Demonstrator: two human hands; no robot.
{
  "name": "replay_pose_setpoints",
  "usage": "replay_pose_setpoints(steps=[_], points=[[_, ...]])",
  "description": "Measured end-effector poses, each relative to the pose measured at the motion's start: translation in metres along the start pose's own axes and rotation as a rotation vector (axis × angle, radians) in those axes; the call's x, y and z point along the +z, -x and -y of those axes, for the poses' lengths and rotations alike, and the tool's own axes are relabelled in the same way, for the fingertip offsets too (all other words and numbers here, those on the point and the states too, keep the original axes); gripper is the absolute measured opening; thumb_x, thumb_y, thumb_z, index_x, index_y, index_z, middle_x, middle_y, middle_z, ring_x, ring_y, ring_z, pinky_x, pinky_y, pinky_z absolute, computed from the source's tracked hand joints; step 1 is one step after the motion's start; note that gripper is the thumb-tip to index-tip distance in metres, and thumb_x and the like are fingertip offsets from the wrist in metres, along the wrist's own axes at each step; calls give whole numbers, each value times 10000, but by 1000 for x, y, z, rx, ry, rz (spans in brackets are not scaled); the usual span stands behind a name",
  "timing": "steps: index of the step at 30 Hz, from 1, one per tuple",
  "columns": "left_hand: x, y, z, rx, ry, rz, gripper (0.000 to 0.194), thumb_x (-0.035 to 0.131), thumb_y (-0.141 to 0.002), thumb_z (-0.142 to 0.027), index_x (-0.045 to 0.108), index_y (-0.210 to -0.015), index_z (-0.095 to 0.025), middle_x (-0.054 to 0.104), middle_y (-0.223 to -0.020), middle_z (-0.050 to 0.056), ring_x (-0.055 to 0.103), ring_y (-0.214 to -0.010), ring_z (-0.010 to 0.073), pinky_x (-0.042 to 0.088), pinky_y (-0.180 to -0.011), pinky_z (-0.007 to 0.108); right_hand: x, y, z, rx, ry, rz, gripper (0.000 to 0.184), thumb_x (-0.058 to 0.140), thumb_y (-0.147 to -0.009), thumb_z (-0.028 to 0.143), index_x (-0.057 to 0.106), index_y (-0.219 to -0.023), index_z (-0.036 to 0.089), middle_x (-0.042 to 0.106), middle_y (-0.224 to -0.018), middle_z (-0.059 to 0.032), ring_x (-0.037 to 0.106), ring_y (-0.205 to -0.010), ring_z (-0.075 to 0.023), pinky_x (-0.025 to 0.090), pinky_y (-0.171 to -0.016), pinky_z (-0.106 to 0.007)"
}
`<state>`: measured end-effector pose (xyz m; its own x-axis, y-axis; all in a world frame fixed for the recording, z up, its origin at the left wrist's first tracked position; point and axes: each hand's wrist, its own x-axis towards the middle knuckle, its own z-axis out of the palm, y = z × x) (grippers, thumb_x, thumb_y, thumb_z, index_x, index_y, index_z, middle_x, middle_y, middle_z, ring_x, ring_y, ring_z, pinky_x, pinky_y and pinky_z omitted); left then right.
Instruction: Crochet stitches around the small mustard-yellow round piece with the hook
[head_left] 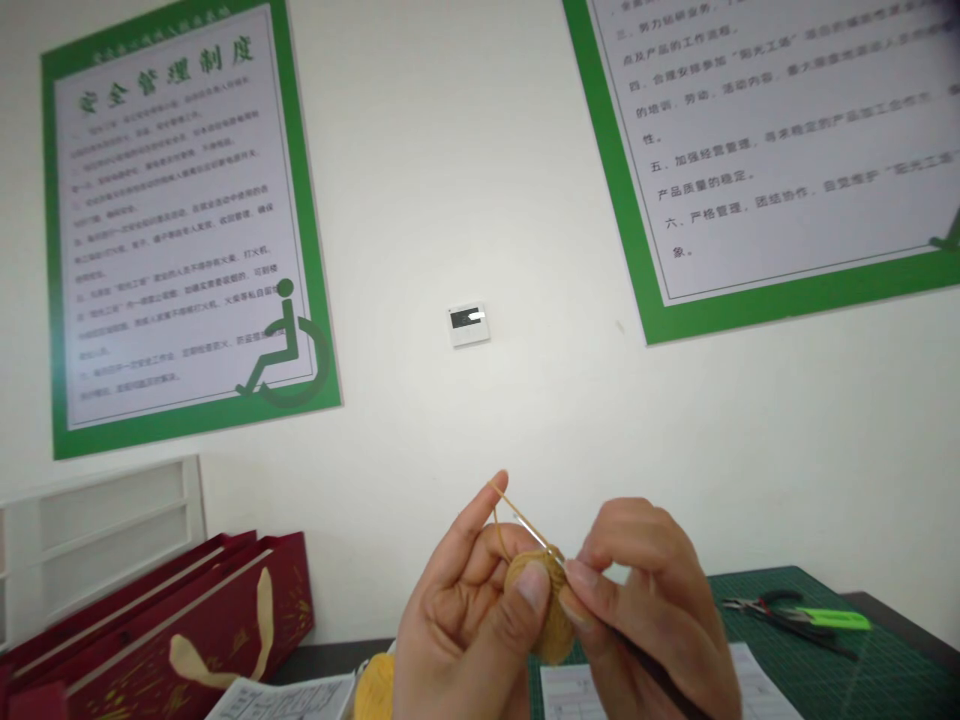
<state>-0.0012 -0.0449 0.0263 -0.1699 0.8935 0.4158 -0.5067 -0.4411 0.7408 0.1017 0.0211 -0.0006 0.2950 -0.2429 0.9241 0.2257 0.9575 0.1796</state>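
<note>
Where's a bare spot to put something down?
The green mat has a bare patch between the white paper and the pliers. It's crowded on the left: red bags, a printed sheet and yellow yarn.

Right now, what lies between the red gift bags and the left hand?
In the head view, a printed sheet and, nearer the left hand, a yellow bundle, likely yarn.

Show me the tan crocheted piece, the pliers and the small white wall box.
Tan crocheted piece [556,636], head view: its lower part.
Pliers [765,605], head view: where the handles meet.
White wall box [470,337], head view: front, below its dark panel.
</note>
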Motion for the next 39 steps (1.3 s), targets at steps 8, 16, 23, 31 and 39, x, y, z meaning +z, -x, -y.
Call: replay_pose_setpoints(steps=[8,16,23,31,39], points=[[11,6,10,251,-165,-80,722,830,-747,-169,569,-1407,-302,704,-731,4,638,-668,136,513,-659,223,-4,2,10,65,49,48,302,616,-759,-31,645,-1002,145,629,-791,-32,585,-719,-152,504,-631,-319],[-6,-4,-1,107,-90,33,651,865,-709,-184,671,-1327,-246,695,-751,48,576,-626,124,432,-558,212,-5,-4,13,946,-445,-57,265,504,-1011,392,613,-838,223,541,-669,20,495,-630,-119,401,-608,-263],[-6,-3,-2,90,-41,57,604,889,-683,-177,730,-1259,-262,690,-742,44,646,-715,167,500,-641,240,6,-8,10,1268,-971,85,347,668,-902,466,497,-738,212,515,-716,27,445,-668,-118,398,-644,-262],[1,0,4,97,-30,53,540,855,-723,-153,745,-1234,-289,683,-776,34,589,-651,120,471,-581,204,3,-1,2,-32,127,-32,290,679,-779,-19,710,-934,225,647,-764,-6,573,-680,-142,469,-602,-302],[-5,-7,-6,-241,149,190,568,885,-653,-116,765,-1205,-175,670,-802,38,664,-787,151,540,-736,225,9,-1,10,467,-454,-114,83,547,-984,267,623,-969,238,562,-706,4,564,-655,-153,491,-536,-272]])
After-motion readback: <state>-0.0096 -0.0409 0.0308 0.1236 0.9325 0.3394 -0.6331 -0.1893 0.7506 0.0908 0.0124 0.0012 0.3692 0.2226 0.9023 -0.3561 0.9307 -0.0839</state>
